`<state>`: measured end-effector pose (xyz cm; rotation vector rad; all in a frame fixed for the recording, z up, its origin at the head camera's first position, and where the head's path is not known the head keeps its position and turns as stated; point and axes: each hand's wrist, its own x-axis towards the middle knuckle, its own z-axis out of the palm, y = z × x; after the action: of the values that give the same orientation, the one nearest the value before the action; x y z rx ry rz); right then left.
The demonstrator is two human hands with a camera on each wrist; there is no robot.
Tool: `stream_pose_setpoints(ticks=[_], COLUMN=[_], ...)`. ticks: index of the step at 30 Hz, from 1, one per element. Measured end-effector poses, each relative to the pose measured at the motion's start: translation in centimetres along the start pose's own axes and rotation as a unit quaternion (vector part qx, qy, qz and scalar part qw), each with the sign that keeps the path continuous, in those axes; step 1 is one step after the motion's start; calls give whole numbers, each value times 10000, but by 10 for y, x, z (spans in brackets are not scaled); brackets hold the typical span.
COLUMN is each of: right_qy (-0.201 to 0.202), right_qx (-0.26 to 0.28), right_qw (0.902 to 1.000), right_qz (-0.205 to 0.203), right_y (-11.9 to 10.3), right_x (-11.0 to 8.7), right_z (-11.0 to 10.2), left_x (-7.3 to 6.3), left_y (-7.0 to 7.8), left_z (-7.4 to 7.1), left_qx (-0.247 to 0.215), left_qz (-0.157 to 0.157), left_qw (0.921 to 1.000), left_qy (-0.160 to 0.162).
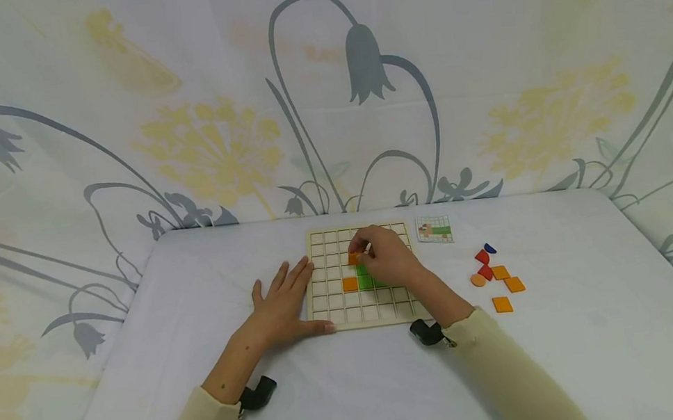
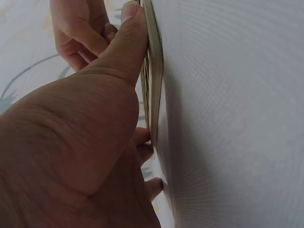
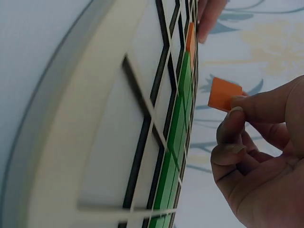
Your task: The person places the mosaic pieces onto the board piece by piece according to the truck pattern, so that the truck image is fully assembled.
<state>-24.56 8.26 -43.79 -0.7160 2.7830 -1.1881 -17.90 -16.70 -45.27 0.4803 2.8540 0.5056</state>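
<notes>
A wooden grid board [image 1: 375, 323] lies on the white table. My left hand [image 1: 280, 311] is spread at its left side, fingertips by the left edge and thumb on the near left corner. In the right wrist view, an orange square tile [image 3: 223, 94] is pinched between thumb and fingers of my right hand [image 3: 266, 142], apart from the board. The head view puts my right hand over the grid, partly covering the green tiles [image 1: 365, 281] set in it. Left of these, another orange square tile [image 1: 350, 284] fills a cell.
A small picture card [image 1: 434, 229] with a grid pattern lies right of the board's far corner. Loose pieces lie further right: several orange squares [image 1: 502, 304], an orange disc [image 1: 477, 280], red pieces [image 1: 482, 257] and a blue piece [image 1: 490, 248]. Behind the table hangs a flower-patterned cloth [image 1: 323, 99].
</notes>
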Motion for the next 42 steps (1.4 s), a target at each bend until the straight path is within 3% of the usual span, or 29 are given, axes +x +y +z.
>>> stream_pose_setpoints(ticks=[9, 27, 42], right_qy=[-132, -295, -352], right_qx=[-78, -229, -397], right_qw=[9996, 9985, 9985], right_qz=[217, 394, 93], right_y=[-5, -2, -3], right_x=[10, 9, -1], right_z=[15, 16, 11], left_x=[0, 0, -1], left_y=[0, 0, -3], left_z=[0, -1, 1], left_qx=[17, -53, -23], left_qz=[68, -29, -31], left_qw=[10000, 10000, 10000], left_qy=[-11, -16, 39])
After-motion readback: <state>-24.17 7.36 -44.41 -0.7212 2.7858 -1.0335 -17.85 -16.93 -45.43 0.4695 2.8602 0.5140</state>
